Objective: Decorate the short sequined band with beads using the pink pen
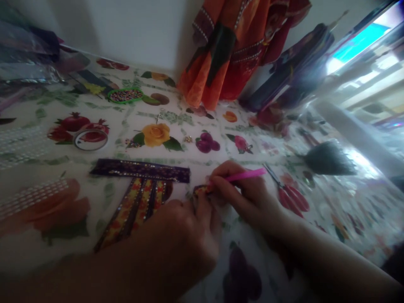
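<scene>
My left hand (192,229) is closed on a small patterned fabric piece (202,190) in the middle of the table. My right hand (241,191) pinches a pink stick-like tool (248,174), its tip hidden by the fingers close to that piece. Left of the hands lies a dark purple strip (142,169) dotted with shiny beads. Below it, yellow and red patterned strips (145,198) with beaded edges run downward, partly covered by my left hand and forearm.
Behind are a green tray of beads (125,95) and a round ring-like item (90,139). Red-handled scissors (293,198) lie right. Sheets of pearl-like beads (34,198) are left; orange-red clothing (217,54) stands at the wall near a dark bundle (290,67).
</scene>
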Tool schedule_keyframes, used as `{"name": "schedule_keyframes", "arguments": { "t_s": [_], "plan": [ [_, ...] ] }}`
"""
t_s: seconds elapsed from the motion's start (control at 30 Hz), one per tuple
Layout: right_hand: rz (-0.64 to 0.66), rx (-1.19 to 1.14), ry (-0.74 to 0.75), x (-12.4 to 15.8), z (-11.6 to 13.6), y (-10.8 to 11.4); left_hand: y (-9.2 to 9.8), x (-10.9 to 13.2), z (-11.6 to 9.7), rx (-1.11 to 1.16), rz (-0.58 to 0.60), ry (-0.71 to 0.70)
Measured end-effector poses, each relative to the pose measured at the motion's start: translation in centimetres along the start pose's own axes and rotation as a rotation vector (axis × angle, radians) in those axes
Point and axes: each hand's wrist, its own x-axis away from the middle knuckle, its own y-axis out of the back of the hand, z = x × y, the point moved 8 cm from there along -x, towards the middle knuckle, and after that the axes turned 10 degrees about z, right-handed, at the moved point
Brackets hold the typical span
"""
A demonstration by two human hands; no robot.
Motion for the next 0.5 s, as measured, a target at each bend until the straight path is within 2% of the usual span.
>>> {"name": "schedule_keyframes", "arguments": {
  "t_s": [0.5],
  "plan": [
    [-0.007, 0.067, 0.061, -0.29, 0.95, -0.19, -0.03, 0.06, -0.05, 0.021, 0.067, -0.026]
  ]
}}
